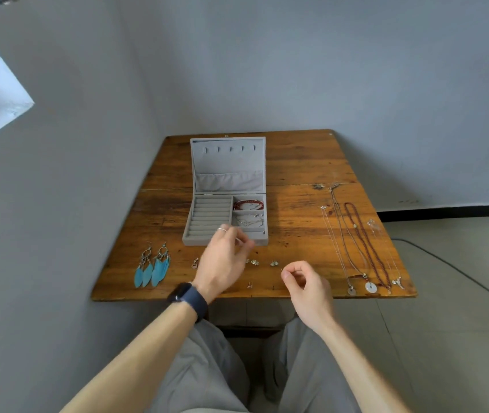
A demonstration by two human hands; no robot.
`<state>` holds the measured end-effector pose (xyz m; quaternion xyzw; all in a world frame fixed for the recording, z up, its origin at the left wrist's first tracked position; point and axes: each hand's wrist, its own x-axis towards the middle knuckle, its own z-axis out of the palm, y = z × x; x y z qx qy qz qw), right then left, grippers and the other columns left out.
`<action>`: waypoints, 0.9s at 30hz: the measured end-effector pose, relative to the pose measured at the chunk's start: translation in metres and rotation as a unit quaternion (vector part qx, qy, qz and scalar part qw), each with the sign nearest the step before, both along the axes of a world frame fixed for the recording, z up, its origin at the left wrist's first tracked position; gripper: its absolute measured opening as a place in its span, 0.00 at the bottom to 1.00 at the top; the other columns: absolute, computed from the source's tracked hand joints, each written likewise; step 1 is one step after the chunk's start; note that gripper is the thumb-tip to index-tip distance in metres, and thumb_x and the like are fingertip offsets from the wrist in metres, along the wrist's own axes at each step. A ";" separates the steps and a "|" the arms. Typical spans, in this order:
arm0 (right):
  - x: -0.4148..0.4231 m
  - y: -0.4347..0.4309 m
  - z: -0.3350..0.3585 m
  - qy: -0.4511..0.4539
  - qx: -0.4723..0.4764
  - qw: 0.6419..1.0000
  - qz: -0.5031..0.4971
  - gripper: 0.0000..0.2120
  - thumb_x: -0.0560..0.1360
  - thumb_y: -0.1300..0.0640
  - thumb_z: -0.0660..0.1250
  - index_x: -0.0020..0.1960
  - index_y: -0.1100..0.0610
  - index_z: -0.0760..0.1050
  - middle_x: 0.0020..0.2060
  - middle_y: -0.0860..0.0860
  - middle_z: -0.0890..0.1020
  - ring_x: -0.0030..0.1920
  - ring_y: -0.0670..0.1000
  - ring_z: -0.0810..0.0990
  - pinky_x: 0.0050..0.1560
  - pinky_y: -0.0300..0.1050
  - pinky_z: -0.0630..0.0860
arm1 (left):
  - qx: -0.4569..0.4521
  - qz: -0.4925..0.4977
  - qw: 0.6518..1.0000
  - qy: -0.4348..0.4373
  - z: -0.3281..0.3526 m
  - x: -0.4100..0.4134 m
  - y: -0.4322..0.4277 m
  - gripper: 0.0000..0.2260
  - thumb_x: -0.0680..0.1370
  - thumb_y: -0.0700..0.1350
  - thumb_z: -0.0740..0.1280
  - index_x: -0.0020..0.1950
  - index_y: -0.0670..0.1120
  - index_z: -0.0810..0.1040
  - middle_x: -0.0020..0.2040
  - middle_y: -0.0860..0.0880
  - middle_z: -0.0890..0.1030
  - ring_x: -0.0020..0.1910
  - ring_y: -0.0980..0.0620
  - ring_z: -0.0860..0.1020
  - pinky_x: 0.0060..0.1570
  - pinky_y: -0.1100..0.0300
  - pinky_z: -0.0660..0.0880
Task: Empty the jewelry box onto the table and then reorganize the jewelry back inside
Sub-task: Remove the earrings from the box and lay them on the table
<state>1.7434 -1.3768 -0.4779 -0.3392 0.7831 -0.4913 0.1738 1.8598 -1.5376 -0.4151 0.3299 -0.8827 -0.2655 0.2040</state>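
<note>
The grey velvety jewelry box (192,241) sits mid-table (296,210), long side running 9 to 3, its lid (228,162) standing open at 12. A red beaded bracelet (247,205) lies in its 1 o'clock compartment. The left hand (222,260) hovers over the near rim, fingers curled; whether it holds anything I cannot tell. The right hand (308,286), at 5, pinches a tiny piece (281,268). Thin necklaces (362,245) lie 12-to-6 at 3; blue feather earrings (152,266) at 8

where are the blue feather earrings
In the head view, the blue feather earrings lie at the near left corner of the table, in front of the jewelry box and left of the left hand.
</note>
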 end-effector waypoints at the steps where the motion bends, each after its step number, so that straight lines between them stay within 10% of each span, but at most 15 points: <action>1: -0.001 0.002 -0.002 0.054 0.008 0.998 0.005 0.02 0.78 0.57 0.68 0.50 0.51 0.78 0.46 0.41 0.80 0.47 0.41 0.78 0.45 0.27 0.72 | -0.025 -0.022 0.999 -0.012 -0.006 0.000 0.009 0.05 0.81 0.52 0.65 0.52 0.52 0.77 0.52 0.55 0.73 0.49 0.58 0.73 0.46 0.66 0.72; 6: -0.004 0.011 -0.014 0.172 0.066 0.982 0.036 0.02 0.77 0.56 0.70 0.49 0.53 0.80 0.50 0.43 0.77 0.52 0.45 0.72 0.51 0.28 0.65 | -0.123 -0.102 0.982 -0.096 -0.035 -0.005 0.032 0.09 0.81 0.55 0.64 0.55 0.53 0.80 0.60 0.56 0.74 0.58 0.54 0.71 0.59 0.58 0.69; 27: -0.003 0.008 -0.016 0.122 0.051 0.991 0.002 0.05 0.73 0.55 0.75 0.49 0.52 0.85 0.48 0.41 0.79 0.53 0.45 0.74 0.51 0.27 0.64 | -0.103 -0.099 0.975 -0.167 -0.032 0.004 0.032 0.09 0.79 0.57 0.66 0.54 0.57 0.83 0.68 0.56 0.72 0.66 0.53 0.68 0.66 0.54 0.64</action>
